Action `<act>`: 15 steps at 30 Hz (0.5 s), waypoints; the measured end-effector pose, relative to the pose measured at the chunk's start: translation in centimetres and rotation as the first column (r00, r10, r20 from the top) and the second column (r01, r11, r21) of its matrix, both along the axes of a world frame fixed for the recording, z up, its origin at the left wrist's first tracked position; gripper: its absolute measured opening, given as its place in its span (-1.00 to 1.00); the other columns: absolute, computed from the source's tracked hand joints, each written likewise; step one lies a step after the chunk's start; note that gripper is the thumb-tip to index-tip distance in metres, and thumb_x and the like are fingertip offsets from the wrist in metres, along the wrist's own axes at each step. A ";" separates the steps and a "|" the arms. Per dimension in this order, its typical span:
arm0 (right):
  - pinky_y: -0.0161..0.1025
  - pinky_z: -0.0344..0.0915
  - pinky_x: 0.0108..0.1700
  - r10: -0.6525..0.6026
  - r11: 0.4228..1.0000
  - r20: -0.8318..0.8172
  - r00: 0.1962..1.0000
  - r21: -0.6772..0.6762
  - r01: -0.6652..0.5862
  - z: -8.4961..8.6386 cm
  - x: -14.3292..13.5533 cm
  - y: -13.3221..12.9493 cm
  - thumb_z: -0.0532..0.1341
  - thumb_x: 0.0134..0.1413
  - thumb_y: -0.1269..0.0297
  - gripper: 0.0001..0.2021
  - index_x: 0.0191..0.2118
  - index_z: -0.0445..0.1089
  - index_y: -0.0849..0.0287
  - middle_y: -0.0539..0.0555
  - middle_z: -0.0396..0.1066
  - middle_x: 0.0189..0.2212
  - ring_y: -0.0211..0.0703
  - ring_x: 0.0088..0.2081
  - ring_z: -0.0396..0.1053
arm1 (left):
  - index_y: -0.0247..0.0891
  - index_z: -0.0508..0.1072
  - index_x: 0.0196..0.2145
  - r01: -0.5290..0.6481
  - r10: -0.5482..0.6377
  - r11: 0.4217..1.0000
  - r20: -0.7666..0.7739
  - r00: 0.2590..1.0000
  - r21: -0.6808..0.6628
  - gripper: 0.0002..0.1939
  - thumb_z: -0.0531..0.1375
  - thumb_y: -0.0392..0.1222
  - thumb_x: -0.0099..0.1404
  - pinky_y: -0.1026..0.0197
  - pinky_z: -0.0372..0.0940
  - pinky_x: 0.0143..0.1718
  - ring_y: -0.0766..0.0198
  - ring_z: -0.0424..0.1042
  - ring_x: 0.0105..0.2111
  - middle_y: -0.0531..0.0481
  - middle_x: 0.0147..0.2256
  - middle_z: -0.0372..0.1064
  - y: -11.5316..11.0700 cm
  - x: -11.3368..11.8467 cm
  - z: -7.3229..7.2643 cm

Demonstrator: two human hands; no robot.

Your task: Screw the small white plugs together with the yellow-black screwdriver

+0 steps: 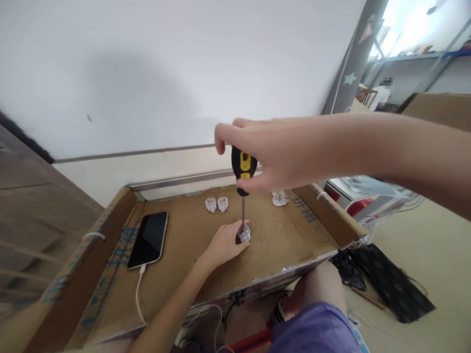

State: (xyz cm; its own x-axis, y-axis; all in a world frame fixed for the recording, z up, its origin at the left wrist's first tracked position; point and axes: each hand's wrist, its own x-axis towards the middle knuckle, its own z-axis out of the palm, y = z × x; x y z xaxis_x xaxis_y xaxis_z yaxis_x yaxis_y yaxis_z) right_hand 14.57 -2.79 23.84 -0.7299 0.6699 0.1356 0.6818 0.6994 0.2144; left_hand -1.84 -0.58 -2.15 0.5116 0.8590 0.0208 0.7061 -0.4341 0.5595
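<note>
My right hand (pixel 253 154) grips a screwdriver (pixel 246 164) with a black and yellow handle, held upright. Its thin metal shaft runs straight down to a small clear and white plug (pixel 245 233), where the tip meets the top. Wrapped around that plug on the cardboard surface are the fingers of my left hand (pixel 226 241). Two similar white plugs, one a plug with metal pins (pixel 210 204) and beside it another plug (pixel 222 203), lie behind my left hand. Further right sits a small group of white plugs (pixel 280 198), partly below my right wrist.
A phone (pixel 148 240) with a white cable (pixel 140 294) lies on the left of the cardboard-covered table (pixel 184 274). Raised cardboard sides (pixel 73 289) border it, and a white wall (pixel 165 73) stands behind. Black flat items (pixel 393 282) lie on the floor at right.
</note>
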 end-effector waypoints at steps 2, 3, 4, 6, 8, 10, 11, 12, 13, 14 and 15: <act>-0.30 0.05 -0.49 0.031 0.991 0.023 0.999 -0.128 -0.028 0.0 0.4 -0.2 0.12 0.08 0.12 -0.62 0.03 0.15 0.01 0.00 0.39 -0.24 -0.27 -0.49 0.30 | -0.23 0.32 0.02 0.008 -0.008 1.000 0.000 1.000 0.007 -0.51 0.19 -0.23 0.09 0.13 0.23 -0.03 0.09 0.41 -0.11 -0.04 -0.12 0.44 0.0 0.0 0.0; -0.30 0.05 -0.49 0.025 0.992 0.022 0.999 -0.122 -0.022 0.0 0.5 -0.3 0.10 0.10 0.13 -0.64 0.03 0.16 0.02 0.01 0.39 -0.26 -0.27 -0.49 0.30 | -0.23 0.32 0.02 0.007 -0.007 1.000 0.002 1.000 0.010 -0.51 0.19 -0.22 0.09 0.14 0.23 -0.04 0.09 0.41 -0.11 -0.04 -0.12 0.44 0.0 0.0 0.0; -0.30 0.06 -0.47 0.013 0.997 0.015 1.000 -0.077 -0.012 -0.1 0.6 -0.4 0.07 0.12 0.11 -0.65 0.01 0.17 0.07 0.03 0.39 -0.30 -0.24 -0.47 0.31 | -0.23 0.32 0.02 0.006 -0.006 1.000 0.004 1.000 0.011 -0.51 0.19 -0.22 0.09 0.14 0.24 -0.05 0.09 0.41 -0.12 -0.04 -0.13 0.44 0.0 0.0 0.0; -0.28 0.07 -0.45 0.002 0.999 -0.021 1.000 0.038 -0.001 -0.3 0.6 -0.4 0.03 0.15 0.05 -0.62 0.01 0.18 0.15 0.07 0.38 -0.33 -0.19 -0.44 0.33 | -0.23 0.32 0.02 0.002 -0.002 1.000 0.011 1.000 0.012 -0.51 0.19 -0.21 0.09 0.14 0.24 -0.06 0.10 0.41 -0.13 -0.03 -0.13 0.44 0.0 -0.1 0.0; -0.28 0.08 -0.45 0.018 1.000 -0.025 1.000 0.011 -0.018 -0.4 0.6 -0.3 0.06 0.11 0.04 -0.55 0.07 0.12 0.12 0.06 0.38 -0.29 -0.21 -0.45 0.34 | -0.22 0.31 0.02 0.003 -0.003 1.000 0.007 1.000 0.016 -0.51 0.19 -0.21 0.10 0.12 0.22 -0.03 0.11 0.41 -0.13 -0.03 -0.14 0.44 0.0 -0.1 0.0; -0.30 0.09 -0.46 0.045 0.992 0.007 0.999 -0.121 -0.043 -0.4 0.6 -0.1 0.11 0.07 0.08 -0.51 0.12 0.06 0.01 0.00 0.38 -0.27 -0.25 -0.48 0.33 | -0.21 0.31 0.02 0.003 -0.003 1.000 -0.012 1.000 0.022 -0.51 0.19 -0.22 0.10 0.09 0.16 0.04 0.11 0.40 -0.12 -0.02 -0.14 0.44 -0.1 0.0 0.0; -0.30 0.10 -0.47 0.047 0.988 0.013 0.999 -0.145 -0.044 -0.3 0.6 0.0 0.12 0.06 0.10 -0.52 0.12 0.07 -0.02 -0.02 0.38 -0.28 -0.25 -0.48 0.33 | -0.20 0.31 0.02 0.003 -0.003 1.000 -0.021 1.000 0.025 -0.52 0.20 -0.22 0.10 0.07 0.14 0.07 0.12 0.40 -0.11 -0.02 -0.13 0.44 -0.1 0.0 0.0; -0.30 0.10 -0.47 0.040 0.991 0.014 0.999 -0.125 -0.038 -0.4 0.7 0.1 0.11 0.08 0.10 -0.55 0.09 0.10 0.01 -0.01 0.38 -0.29 -0.23 -0.45 0.35 | -0.19 0.31 0.02 0.002 -0.002 1.000 -0.029 1.000 0.026 -0.52 0.20 -0.22 0.10 0.07 0.12 0.08 0.12 0.39 -0.11 -0.02 -0.13 0.44 -0.1 0.0 -0.1; -0.29 0.11 -0.46 0.027 0.997 0.008 1.000 -0.067 -0.027 -0.4 0.7 0.2 0.08 0.10 0.09 -0.59 0.06 0.15 0.07 0.03 0.38 -0.29 -0.18 -0.40 0.36 | -0.19 0.31 0.02 0.000 0.001 1.000 -0.032 0.999 0.023 -0.52 0.20 -0.22 0.10 0.07 0.12 0.08 0.13 0.40 -0.11 -0.02 -0.13 0.44 -0.1 0.0 -0.1; -0.28 0.11 -0.45 0.015 1.000 -0.011 1.000 0.012 -0.015 -0.4 0.8 0.2 0.06 0.12 0.07 -0.62 0.01 0.20 0.13 0.07 0.38 -0.28 -0.14 -0.35 0.37 | -0.18 0.31 0.02 -0.004 0.004 1.000 -0.031 1.000 0.021 -0.52 0.19 -0.22 0.10 0.08 0.13 0.07 0.13 0.40 -0.12 -0.02 -0.12 0.44 -0.1 0.1 -0.1; -0.27 0.12 -0.44 0.014 0.997 -0.028 1.000 0.072 -0.012 -0.5 0.9 0.2 0.04 0.13 0.06 -0.62 -0.02 0.22 0.18 0.10 0.38 -0.26 -0.11 -0.32 0.37 | -0.18 0.31 0.02 -0.007 0.008 1.000 -0.026 1.000 0.020 -0.52 0.19 -0.21 0.11 0.08 0.14 0.06 0.14 0.40 -0.12 -0.03 -0.12 0.44 -0.1 0.1 -0.2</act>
State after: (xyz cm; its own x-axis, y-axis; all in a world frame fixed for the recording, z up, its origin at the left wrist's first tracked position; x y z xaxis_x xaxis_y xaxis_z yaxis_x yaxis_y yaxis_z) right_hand 15.43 -2.62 23.34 -0.7334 0.6485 0.2038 0.6795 0.6915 0.2452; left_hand -1.76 -0.65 -2.35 0.5058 0.8623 0.0247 0.7238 -0.4398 0.5317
